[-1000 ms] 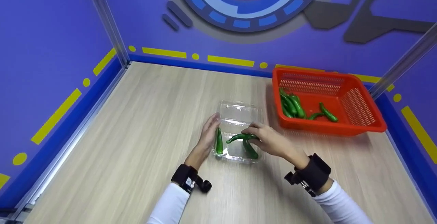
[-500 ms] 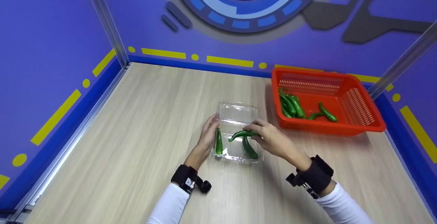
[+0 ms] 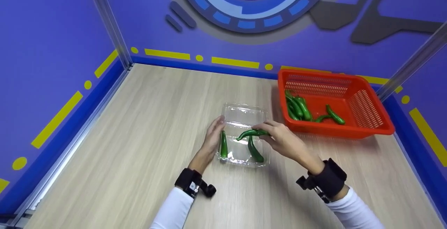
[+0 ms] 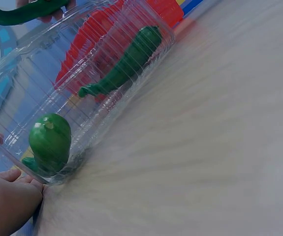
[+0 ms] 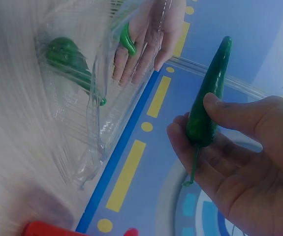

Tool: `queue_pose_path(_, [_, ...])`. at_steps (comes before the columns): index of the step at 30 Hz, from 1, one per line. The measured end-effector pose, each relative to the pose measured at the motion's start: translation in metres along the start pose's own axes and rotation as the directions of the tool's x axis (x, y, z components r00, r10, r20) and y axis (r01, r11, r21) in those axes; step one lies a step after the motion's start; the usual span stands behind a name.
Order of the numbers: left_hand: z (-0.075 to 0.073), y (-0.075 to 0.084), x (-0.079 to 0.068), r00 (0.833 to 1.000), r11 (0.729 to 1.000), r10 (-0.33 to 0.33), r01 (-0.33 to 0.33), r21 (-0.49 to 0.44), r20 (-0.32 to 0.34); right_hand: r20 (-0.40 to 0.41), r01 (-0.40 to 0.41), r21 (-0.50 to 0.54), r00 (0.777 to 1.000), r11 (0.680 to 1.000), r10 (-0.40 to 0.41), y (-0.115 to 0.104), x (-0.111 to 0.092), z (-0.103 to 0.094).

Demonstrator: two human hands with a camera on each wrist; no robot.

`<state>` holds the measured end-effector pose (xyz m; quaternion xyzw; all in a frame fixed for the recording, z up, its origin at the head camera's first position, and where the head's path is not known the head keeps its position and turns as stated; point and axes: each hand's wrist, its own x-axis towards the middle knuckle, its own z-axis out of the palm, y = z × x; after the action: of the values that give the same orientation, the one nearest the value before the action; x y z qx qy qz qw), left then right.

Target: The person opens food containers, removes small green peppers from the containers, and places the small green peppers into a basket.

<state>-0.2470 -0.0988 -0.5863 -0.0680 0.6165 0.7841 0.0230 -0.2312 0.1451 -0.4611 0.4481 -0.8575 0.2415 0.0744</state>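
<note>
Chili pepper (image 3: 252,133) pinched between thumb and fingers of right hand (image 3: 285,141), above clear plastic clamshell (image 3: 239,149). Two more green chilis (image 3: 255,151) lie in it, lower than those fingers. Left hand (image 3: 212,139): fingers straight, touching clamshell's left side. Red basket (image 3: 335,128) with further chilis (image 3: 302,108) on counter (image 3: 157,124), beyond right fingers.

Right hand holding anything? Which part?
Yes, a green pepper: the right hand holds it near its thick stem end, leaving the narrow tip free.
</note>
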Motion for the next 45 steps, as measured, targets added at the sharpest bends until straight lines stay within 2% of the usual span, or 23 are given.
queue_pose_path(5, [-0.001,0.0,0.001,1.0,1.0,0.015,-0.015,0.009,0.007,-0.031,0.001,-0.021,1.0,1.0,-0.001,0.0,0.001,-0.005])
queue_pose_path(11, [-0.002,-0.001,0.001,1.0,1.0,0.002,-0.002,0.015,0.009,-0.092,0.021,-0.032,0.995,0.999,-0.024,0.001,0.001,-0.008])
queue_pose_path(20, [-0.001,0.001,0.0,1.0,1.0,0.014,-0.014,0.012,-0.01,-0.179,0.004,-0.022,0.984,1.0,-0.007,0.0,0.001,-0.013])
queue_pose_path(37, [-0.002,0.001,-0.001,1.0,0.999,-0.011,0.01,0.045,0.008,-0.219,-0.084,0.013,0.972,0.996,0.084,0.001,0.0,-0.023])
queue_pose_path(45, [-0.001,-0.002,0.001,1.0,1.0,0.014,-0.014,0.02,0.019,-0.292,-0.072,-0.045,0.955,0.996,0.056,0.005,-0.001,-0.027])
